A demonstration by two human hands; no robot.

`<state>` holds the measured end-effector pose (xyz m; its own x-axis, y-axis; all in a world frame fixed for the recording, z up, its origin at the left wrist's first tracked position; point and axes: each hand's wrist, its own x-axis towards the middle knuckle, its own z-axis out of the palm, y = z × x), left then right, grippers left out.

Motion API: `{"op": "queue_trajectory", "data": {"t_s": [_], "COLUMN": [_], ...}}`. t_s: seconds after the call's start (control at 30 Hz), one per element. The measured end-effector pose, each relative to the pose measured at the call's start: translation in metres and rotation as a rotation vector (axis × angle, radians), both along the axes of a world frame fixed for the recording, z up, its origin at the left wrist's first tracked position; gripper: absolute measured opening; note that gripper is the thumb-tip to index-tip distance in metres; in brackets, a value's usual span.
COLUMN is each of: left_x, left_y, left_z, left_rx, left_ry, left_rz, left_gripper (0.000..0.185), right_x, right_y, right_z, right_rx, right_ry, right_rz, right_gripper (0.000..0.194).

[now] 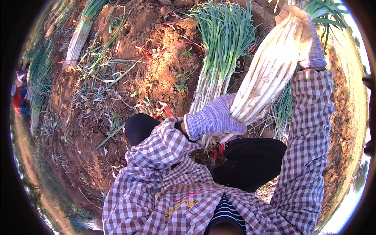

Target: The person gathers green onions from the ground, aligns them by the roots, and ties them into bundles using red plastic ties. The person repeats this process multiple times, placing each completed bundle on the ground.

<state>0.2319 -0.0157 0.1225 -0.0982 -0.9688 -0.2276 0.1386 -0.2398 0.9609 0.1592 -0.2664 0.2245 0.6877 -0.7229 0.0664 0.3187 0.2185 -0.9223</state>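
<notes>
Both hands wear knitted gloves and hold one thick bundle of green onions [267, 70], tilted, with its white stalks towards me and its leaves at the upper right. My left hand [216, 119] grips the root end, low in the middle. Around the stalks near the leaves, my right hand [307, 35] is closed, partly washed out by sunlight. Beneath and left of the held bundle, a loose pile of green onions [218, 50] lies on the soil, its roots near my knees. Red tying strips [182, 44] lie on the soil left of that pile.
A bundle tied with red strips [78, 41] lies at the upper left. More green onions [283, 108] lie beside my right sleeve, others [39, 76] at the far left. Loose leaves and dry scraps [100, 85] litter the uneven soil. A person in red [19, 100] is at the left edge.
</notes>
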Motion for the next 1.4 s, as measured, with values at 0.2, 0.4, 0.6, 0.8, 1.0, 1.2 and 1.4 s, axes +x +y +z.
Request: {"op": "queue_trajectory", "data": {"t_s": [0.2, 0.4, 0.6, 0.8, 1.0, 1.2, 1.4], "left_x": [0.023, -0.038, -0.047, -0.056, -0.053, -0.065, -0.064], "left_y": [0.009, 0.096, 0.095, 0.103, 0.102, 0.107, 0.103], "left_z": [-0.146, -0.247, -0.243, -0.258, -0.251, -0.284, -0.298], "left_rx": [0.404, 0.705, 0.875, 0.974, 1.046, 1.018, 1.053], "left_ry": [-0.074, -0.117, -0.174, -0.07, -0.139, -0.078, 0.083], "left_rz": [0.168, 0.244, 0.289, 0.442, 0.45, 0.398, 0.44], "left_gripper": [0.061, 0.075, 0.078, 0.068, 0.077, 0.083, 0.059], "right_x": [0.111, 0.102, 0.09, 0.084, 0.063, 0.066, 0.075], "right_y": [-0.003, 0.089, 0.066, 0.085, 0.121, 0.097, 0.095], "right_z": [-0.181, -0.378, -0.303, -0.251, -0.268, -0.338, -0.38], "right_rx": [0.284, 0.211, 0.007, -1.277, -1.685, -1.788, -1.751], "right_ry": [0.366, 0.809, 1.568, 1.7, 0.805, 0.947, 0.925], "right_rz": [-0.171, -0.172, 0.444, 0.467, 0.126, 0.301, 0.265], "right_gripper": [0.022, 0.049, 0.084, 0.058, 0.067, 0.048, 0.041]}}
